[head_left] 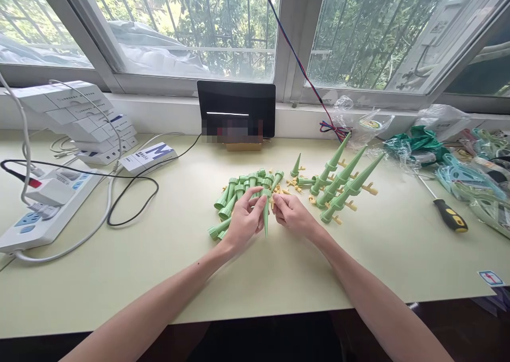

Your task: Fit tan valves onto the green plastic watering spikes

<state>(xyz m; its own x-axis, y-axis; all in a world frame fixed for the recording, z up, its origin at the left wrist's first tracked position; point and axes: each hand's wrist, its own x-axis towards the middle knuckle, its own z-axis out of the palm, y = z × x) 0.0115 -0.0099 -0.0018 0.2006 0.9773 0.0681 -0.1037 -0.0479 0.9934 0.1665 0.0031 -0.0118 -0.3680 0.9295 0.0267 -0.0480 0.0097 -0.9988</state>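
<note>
My left hand [247, 219] is closed on a green plastic plant-watering spike [266, 219], which points tip down between thumb and fingers. Right beside it, my right hand [294, 213] pinches a small yellow valve [273, 201] close to the spike's collar; whether the two parts touch I cannot tell. Behind and left of my hands lies a heap of green spikes [233, 189]. Loose yellow valves [283, 190] are scattered just beyond my right hand. Further right, rows of stacked green spikes [338, 184] with yellow valves sticking out lean across the table.
A black-screened tablet [237, 104] stands by the window. White boxes [91, 117] and a power strip [43, 213] with trailing cables occupy the left. On the right lie a screwdriver [450, 215], a green plastic bag [418, 144] and bundled clear-wrapped items [470, 178].
</note>
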